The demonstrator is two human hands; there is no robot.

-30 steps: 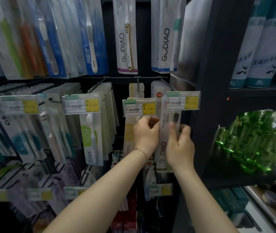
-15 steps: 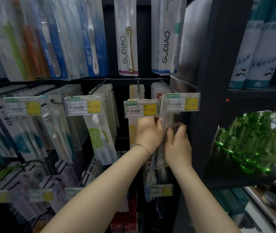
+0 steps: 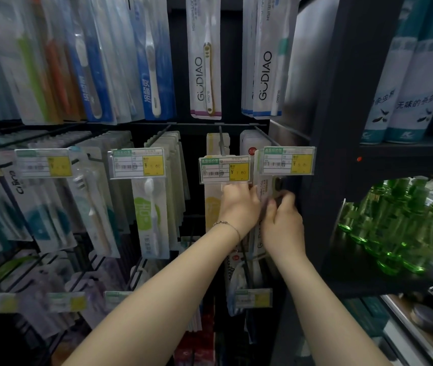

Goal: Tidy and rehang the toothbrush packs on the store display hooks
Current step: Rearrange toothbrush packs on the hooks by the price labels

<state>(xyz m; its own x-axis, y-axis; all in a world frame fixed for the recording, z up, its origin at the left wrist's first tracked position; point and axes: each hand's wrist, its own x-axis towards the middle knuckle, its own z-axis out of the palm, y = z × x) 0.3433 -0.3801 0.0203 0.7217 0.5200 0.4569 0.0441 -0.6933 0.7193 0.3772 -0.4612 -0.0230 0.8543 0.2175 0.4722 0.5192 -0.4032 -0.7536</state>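
A white GUDIAO toothbrush pack [image 3: 265,186] hangs at the rightmost hook [image 3: 265,134] of the middle row, under a yellow price tag [image 3: 288,161]. My left hand [image 3: 239,207] grips its left edge just below the neighbouring price tag [image 3: 224,169]. My right hand [image 3: 282,223] holds the pack's right side, fingers curled round it. Both hands cover most of the pack's lower half. A yellow-printed pack [image 3: 211,204] hangs on the hook to the left.
Rows of toothbrush packs [image 3: 149,207] fill hooks to the left, with more GUDIAO packs [image 3: 204,56] above. A dark shelf upright [image 3: 323,154] stands right beside my right hand. Green glass bottles [image 3: 400,223] crowd the shelf to the right.
Both hands moved up and slightly right with the pack, closer to the price tags. The pack's printed lower part is now hidden behind my hands.
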